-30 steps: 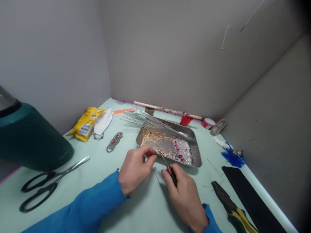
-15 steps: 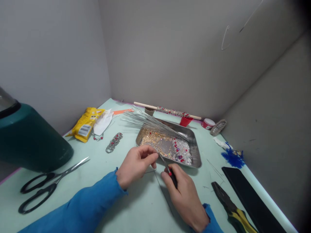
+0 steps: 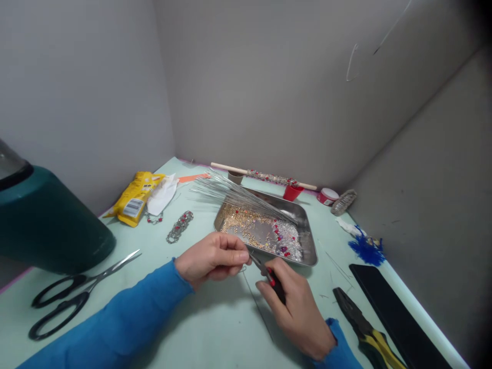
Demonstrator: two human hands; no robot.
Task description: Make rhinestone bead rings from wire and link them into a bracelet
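Note:
My left hand (image 3: 209, 259) pinches the looped end of a thin wire (image 3: 257, 302) just in front of the metal tray (image 3: 308, 245). The wire runs back along the table toward me. My right hand (image 3: 298, 310) grips small red-and-black pliers (image 3: 269, 272), whose jaws meet the wire at my left fingertips. The tray holds gold, clear and red beads, and a bundle of straight wires (image 3: 234, 192) lies across its far left corner.
Black scissors (image 3: 73, 294) lie at the left beside a dark green container (image 3: 46, 225). A yellow packet (image 3: 134, 197), a beaded strip (image 3: 180, 226), a beaded stick (image 3: 269, 177), a red cup (image 3: 291, 192), yellow-handled pliers (image 3: 365, 330), a black slab (image 3: 395, 315) and a blue tuft (image 3: 367, 251) surround the tray.
My left hand has rolled over and drawn slightly toward me, fingers closing tighter on the wire loop. The right hand with the pliers has shifted a little right and back.

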